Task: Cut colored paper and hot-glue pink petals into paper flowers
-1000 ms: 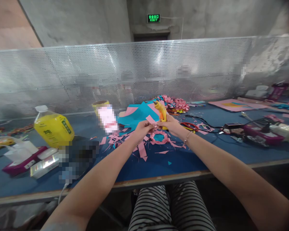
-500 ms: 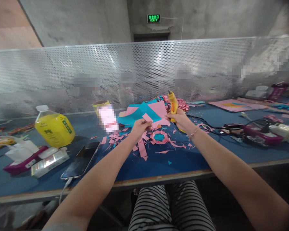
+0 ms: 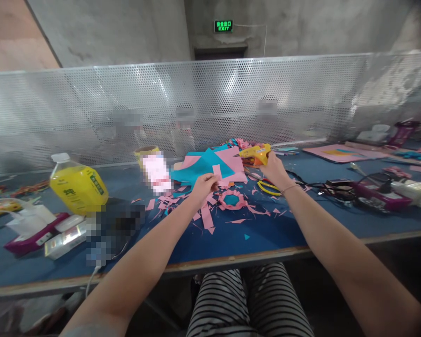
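Pinched in my left hand (image 3: 207,184) is a small pink paper strip (image 3: 216,171), standing up from the fingertips. My right hand (image 3: 274,167) is closed round the handle of a yellow glue gun (image 3: 255,153), whose nozzle points left toward the strip, a short way apart from it. Below and between the hands lies a pink paper flower (image 3: 233,200) with a blue centre. Blue and pink paper sheets (image 3: 199,166) lie behind my left hand. Yellow-handled pliers or scissors (image 3: 269,188) rest under my right wrist; their kind is partly hidden.
Pink paper scraps (image 3: 206,217) litter the blue table (image 3: 259,248). On the left stand a bottle of yellow liquid (image 3: 79,187), a purple tissue holder (image 3: 31,238) and a small box (image 3: 65,241). A purple power strip (image 3: 382,196) with cables lies right. A perforated metal screen (image 3: 217,103) rises behind.
My right hand has moved right and turned the glue gun from nozzle-up to nozzle-left. The strip in my left hand now stands more upright. The yellow-handled tool shows more fully.
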### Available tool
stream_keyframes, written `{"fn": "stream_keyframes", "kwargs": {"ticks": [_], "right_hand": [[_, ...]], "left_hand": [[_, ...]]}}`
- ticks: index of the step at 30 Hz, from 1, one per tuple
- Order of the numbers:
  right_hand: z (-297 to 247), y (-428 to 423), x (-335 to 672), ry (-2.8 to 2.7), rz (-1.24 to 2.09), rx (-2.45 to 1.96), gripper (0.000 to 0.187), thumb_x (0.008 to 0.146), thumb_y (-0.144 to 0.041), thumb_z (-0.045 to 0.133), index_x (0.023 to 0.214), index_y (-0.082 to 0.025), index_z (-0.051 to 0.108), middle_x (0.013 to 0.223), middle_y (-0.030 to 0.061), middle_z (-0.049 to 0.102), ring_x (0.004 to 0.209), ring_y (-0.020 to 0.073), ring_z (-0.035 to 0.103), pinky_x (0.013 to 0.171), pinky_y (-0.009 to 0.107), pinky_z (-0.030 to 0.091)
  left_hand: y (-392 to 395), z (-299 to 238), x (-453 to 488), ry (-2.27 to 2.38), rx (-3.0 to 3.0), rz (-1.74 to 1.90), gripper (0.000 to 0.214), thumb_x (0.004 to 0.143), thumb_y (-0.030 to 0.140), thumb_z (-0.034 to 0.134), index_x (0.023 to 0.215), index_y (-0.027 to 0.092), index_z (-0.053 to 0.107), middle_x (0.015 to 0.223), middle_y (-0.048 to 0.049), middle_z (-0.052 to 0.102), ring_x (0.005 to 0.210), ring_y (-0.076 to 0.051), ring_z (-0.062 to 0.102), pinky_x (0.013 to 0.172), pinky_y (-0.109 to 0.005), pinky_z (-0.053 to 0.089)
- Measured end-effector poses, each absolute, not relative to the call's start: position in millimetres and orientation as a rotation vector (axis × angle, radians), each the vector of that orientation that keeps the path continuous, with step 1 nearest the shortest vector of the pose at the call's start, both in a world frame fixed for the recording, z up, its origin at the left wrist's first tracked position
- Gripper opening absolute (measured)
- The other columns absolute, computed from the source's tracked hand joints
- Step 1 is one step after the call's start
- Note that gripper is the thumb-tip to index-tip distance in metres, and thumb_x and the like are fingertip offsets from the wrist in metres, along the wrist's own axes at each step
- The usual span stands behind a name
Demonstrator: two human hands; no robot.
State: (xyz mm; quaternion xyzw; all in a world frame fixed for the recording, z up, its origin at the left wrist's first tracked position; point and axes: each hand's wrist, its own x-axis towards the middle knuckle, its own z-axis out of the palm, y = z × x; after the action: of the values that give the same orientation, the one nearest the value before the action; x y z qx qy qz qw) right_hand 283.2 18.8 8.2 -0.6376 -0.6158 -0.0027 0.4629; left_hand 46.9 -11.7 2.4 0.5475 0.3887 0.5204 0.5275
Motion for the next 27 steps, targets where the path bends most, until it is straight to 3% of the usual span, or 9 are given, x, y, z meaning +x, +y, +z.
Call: {"fn": "stream_keyframes", "kwargs": {"ticks": [6, 11, 19, 27], "right_hand": [[12, 11, 270, -1.615, -0.025, -1.386, 0.045, 0.065, -0.031, 0.058, 0.105, -0.014, 0.048, 0.094, 0.0122, 0.061, 0.084, 0.0261, 0.059, 0.07, 0.036, 0.046], [13, 0, 254, -1.702, -0.182, -1.383, 0.047, 0.068, -0.046, 0.056, 0.1, -0.013, 0.051, 0.093, 0.0128, 0.06, 0.09, 0.0274, 0.056, 0.075, 0.038, 0.044], [9, -4, 240, -1.771, -0.361, -1.455, 0.034, 0.077, -0.04, 0.046, 0.094, -0.012, 0.05, 0.092, 0.0169, 0.06, 0.086, 0.0282, 0.057, 0.073, 0.036, 0.043], [8, -3, 244, -1.756, -0.408, -1.462, 0.031, 0.077, -0.039, 0.045, 0.093, -0.012, 0.049, 0.087, 0.0149, 0.061, 0.08, 0.0264, 0.057, 0.069, 0.035, 0.043]], "left_hand": [[-10, 2, 48, 1.006, 1.362, 1.217, 0.025, 0.06, 0.033, 0.068, 0.054, 0.014, 0.053, 0.049, 0.0018, 0.05, 0.041, -0.006, 0.044, 0.045, -0.021, 0.039], [-8, -1, 46, 1.029, 1.426, 1.208, 0.025, 0.063, 0.032, 0.065, 0.051, 0.014, 0.051, 0.046, 0.0031, 0.048, 0.039, -0.006, 0.043, 0.044, -0.021, 0.039], [-6, -4, 45, 1.069, 1.557, 1.209, 0.024, 0.066, 0.03, 0.06, 0.05, 0.015, 0.051, 0.043, 0.0019, 0.049, 0.039, -0.007, 0.045, 0.043, -0.019, 0.04], [-8, -2, 46, 1.077, 1.539, 1.209, 0.023, 0.068, 0.028, 0.061, 0.052, 0.014, 0.052, 0.046, 0.0021, 0.05, 0.04, -0.007, 0.046, 0.044, -0.02, 0.04]]}}
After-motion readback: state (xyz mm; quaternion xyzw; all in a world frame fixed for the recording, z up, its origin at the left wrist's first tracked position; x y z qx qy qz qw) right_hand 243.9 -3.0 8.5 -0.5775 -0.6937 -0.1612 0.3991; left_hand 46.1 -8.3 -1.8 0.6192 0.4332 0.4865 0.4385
